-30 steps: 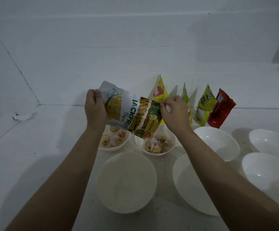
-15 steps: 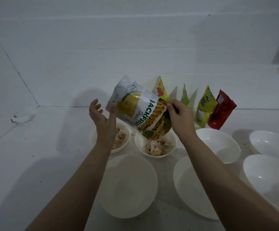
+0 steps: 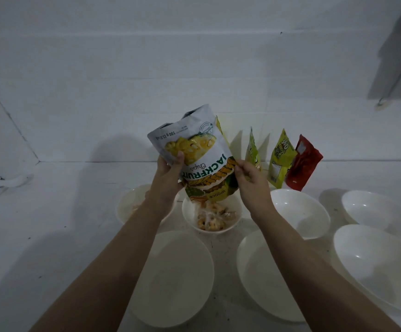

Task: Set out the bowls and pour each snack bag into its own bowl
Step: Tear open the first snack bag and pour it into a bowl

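Head view looks down on a white counter [image 3: 51, 236] with several empty white bowls spread near the person, likely awaiting the unopened snack bags [image 3: 283, 159] leaning against the back wall. Upside down above the middle back bowl [image 3: 190, 219], the jackfruit chips bag [image 3: 194, 152] has its mouth facing down so chips fall in. The left hand [image 3: 169, 173] clasps its body for tipping; the right hand [image 3: 247, 176] pinches its lower edge, probably steadying the opening.
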`<state>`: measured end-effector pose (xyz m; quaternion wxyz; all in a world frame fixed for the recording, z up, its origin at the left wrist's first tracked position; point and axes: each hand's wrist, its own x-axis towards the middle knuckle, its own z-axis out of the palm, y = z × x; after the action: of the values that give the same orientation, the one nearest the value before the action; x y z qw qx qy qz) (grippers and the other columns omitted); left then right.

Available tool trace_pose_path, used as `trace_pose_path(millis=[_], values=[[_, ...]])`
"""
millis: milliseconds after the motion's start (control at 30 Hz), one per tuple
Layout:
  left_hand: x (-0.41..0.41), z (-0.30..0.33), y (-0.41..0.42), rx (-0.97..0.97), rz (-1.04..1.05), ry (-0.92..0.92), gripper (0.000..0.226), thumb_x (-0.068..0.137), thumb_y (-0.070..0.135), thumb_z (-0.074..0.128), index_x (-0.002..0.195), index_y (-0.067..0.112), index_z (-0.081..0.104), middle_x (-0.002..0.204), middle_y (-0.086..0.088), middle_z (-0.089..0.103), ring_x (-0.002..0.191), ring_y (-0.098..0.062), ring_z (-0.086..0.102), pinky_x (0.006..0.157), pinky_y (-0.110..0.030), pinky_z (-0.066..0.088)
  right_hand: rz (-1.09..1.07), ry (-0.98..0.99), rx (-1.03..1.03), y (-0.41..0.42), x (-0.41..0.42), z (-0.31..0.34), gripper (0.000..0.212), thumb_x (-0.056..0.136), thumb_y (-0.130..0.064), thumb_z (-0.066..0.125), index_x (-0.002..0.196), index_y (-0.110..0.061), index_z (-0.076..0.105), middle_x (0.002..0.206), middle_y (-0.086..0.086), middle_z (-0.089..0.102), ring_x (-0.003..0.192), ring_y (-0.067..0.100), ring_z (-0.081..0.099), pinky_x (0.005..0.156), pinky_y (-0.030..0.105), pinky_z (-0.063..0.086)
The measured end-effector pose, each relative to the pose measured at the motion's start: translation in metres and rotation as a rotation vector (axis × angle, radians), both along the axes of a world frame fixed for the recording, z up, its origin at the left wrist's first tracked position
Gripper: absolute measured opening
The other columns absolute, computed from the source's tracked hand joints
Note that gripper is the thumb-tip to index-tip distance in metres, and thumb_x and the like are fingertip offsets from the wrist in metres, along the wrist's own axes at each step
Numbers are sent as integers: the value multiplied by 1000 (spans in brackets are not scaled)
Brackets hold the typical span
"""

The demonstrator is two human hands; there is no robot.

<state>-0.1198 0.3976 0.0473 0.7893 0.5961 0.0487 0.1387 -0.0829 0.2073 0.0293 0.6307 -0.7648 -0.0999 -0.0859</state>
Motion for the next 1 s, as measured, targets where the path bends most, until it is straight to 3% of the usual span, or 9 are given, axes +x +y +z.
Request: trace_pose_path(millis=[100,167,300,533,633,767,867,1000], values=[[1,4,0,64,12,-15,40,97,34,53,135,30,41,119,19,61,103,3,61,72,-27,57,27,34,48,-1,-7,6,34,104,-28,45,135,-25,59,125,-13,60,117,6,54,96,25,50],[0,7,-1,117,7,-18,33,98,32,51,130,32,41,113,22,61,95,9,62,65,-19,56,34,58,90,0,-12,12,41,104,-36,42,144,-30,48,131,-18,48,124,1,44,93,13,40],[-2,11,-3,156,0,-37,34,98,31,51,131,31,40,115,22,60,88,16,64,64,-15,55,92,103,97,4,-18,16,45,103,-47,37,143,-32,49,137,-17,50,132,4,42,106,25,35],[-3,14,-2,200,1,-41,40,96,34,55,133,27,42,120,17,61,93,12,65,69,-18,56,109,81,159,6,-24,18,46,103,-48,34,147,-34,43,138,-22,43,132,0,39,94,8,36],[-4,16,-2,220,6,-43,43,93,38,57,133,28,44,120,17,64,98,7,65,73,-23,57,135,82,163,6,-22,20,46,102,-51,37,145,-36,46,147,-16,47,136,4,41,113,32,38],[-4,18,0,241,-28,-55,53,87,44,62,134,25,48,126,6,66,110,-9,66,81,-34,59,-17,1,224,1,-23,34,46,105,-42,36,150,-40,32,157,-17,30,142,2,25,116,30,25],[-5,19,0,293,-64,-48,55,84,46,64,134,27,49,127,5,65,114,-13,64,87,-39,58,97,53,251,0,-20,38,36,103,-48,35,133,-41,56,137,-19,54,136,8,42,108,28,39],[-6,16,-1,316,-79,-39,53,86,46,65,133,27,51,126,4,66,113,-16,65,88,-41,58,167,40,268,2,-22,42,36,102,-52,36,130,-43,55,137,-16,58,131,6,49,104,25,44]])
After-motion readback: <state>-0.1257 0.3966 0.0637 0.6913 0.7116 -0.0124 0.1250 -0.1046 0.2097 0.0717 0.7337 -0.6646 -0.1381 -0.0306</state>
